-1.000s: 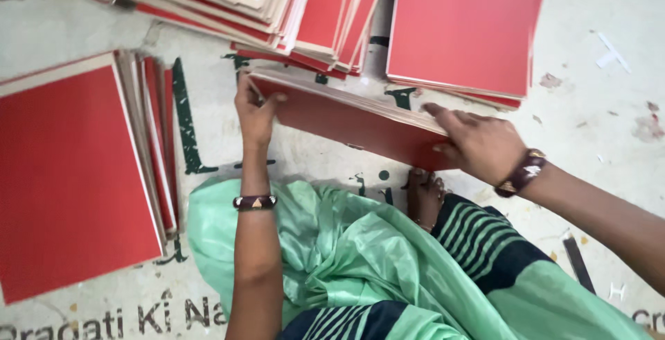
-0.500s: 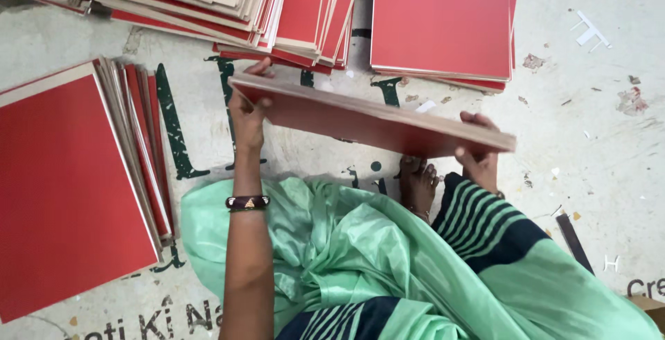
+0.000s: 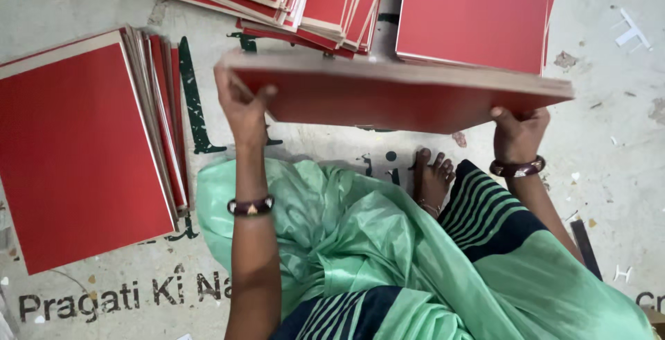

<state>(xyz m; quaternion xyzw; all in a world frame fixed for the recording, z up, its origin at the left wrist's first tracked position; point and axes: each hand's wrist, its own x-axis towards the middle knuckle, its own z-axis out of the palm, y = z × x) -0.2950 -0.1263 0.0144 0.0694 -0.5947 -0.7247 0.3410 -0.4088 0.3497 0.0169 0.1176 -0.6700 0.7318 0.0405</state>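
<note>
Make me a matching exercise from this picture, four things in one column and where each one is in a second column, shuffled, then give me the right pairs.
Things
1. red board
2. fanned pile of red boards
3. bare foot
4. neat red stack

Places
A. on the floor at the picture's left edge
B. lifted in the air, left hand and right hand each with a grip on one end
C. on the floor at the top right
D. beside the striped cloth, below the lifted board

Pairs: 1-B, 2-A, 3-D, 4-C
</note>
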